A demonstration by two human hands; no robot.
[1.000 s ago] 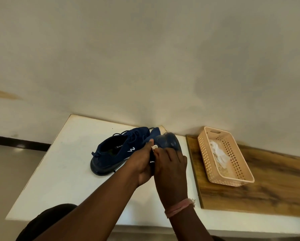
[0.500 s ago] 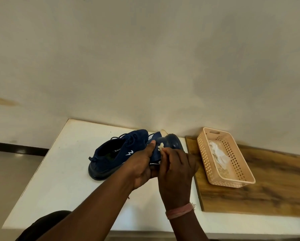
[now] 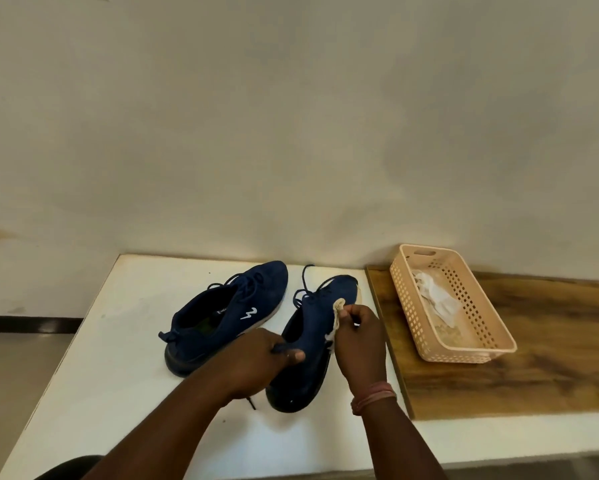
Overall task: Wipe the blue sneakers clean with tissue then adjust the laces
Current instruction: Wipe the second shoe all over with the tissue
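Head view: wiping step in hand. Left hand (image 3: pixel 263 355) grips right sneaker (image 3: pixel 312 327) heel beside peach basket (image 3: pixel 412 306); right hand (image 3: pixel 358 336) pinches tissue (image 3: pixel 338 306) against its side. Next: finish wiping, then laces

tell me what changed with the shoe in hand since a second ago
The right shoe has come down from its raised, sole-up tilt and now lies on the table beside the left shoe. The left hand still grips its heel, and the right hand still pinches the tissue against its side. The left shoe and basket stayed put.
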